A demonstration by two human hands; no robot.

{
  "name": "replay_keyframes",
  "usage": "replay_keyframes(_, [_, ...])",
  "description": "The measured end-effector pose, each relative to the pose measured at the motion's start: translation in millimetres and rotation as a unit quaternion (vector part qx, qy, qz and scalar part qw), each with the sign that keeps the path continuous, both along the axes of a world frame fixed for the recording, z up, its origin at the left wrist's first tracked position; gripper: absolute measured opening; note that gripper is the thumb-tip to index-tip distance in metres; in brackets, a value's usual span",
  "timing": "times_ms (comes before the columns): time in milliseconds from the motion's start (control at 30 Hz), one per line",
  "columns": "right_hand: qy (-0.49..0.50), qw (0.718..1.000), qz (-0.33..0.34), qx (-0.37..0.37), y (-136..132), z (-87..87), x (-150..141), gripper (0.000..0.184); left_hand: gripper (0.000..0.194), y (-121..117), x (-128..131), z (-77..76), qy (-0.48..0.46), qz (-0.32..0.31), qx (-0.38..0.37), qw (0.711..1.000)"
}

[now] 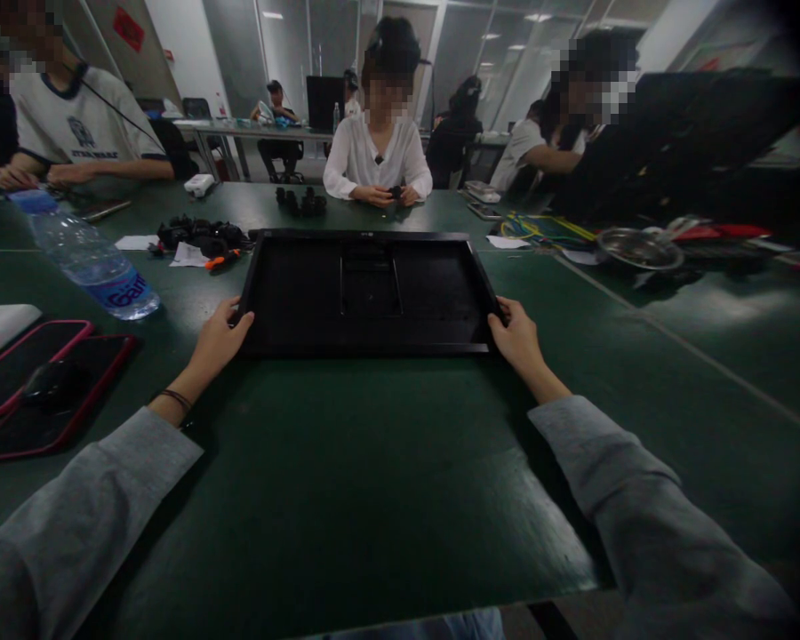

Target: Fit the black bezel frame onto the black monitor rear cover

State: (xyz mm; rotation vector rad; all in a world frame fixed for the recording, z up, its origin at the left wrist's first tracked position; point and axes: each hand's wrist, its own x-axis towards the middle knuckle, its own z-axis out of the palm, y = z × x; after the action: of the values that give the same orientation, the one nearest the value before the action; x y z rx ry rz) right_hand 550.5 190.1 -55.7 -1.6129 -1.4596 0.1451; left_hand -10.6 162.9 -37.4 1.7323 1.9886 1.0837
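A black, rectangular monitor casing (pixel 293 293) with a raised rim lies on or just above the green table (pixel 373 462); I cannot tell which. Its inner side faces up and shows a square recessed outline in the middle. My left hand (pixel 221 340) grips the left edge, thumb on the rim and fingers curled round the outside. On the opposite edge, my right hand (pixel 516 340) holds the casing the same way. The undersides of the fingers are hidden by the rim.
Left are a water bottle (pixel 86 253), phones (pixel 20 369) and a black mouse (pixel 57 382). Black parts (pixel 200 236) with an orange piece lie behind the casing's left corner. A metal bowl (pixel 640 249) and cables (pixel 547 229) sit right. A person (pixel 380 156) faces me across the table.
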Motion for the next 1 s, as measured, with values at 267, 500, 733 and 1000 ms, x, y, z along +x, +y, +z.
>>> replay_keyframes(267, [-0.009,1.000,0.000,-0.007,-0.3,-0.7,1.1,0.048,0.059,1.0,-0.5,-0.4,-0.004,0.002,-0.003,1.000])
replay_keyframes(500, [-0.012,1.000,-0.002,0.000,1.2,-0.6,1.1,0.047,0.058,-1.5,2.7,2.4,-0.006,0.005,-0.002,1.000])
replay_keyframes(733, [-0.021,1.000,-0.011,-0.008,1.2,0.8,0.8,0.048,0.058,-0.1,2.0,1.4,-0.002,0.004,-0.003,1.000])
replay_keyframes(1000, [-0.021,1.000,-0.007,-0.002,0.8,-0.3,1.1,0.049,0.059,-1.0,2.5,3.1,0.008,0.009,-0.006,1.000])
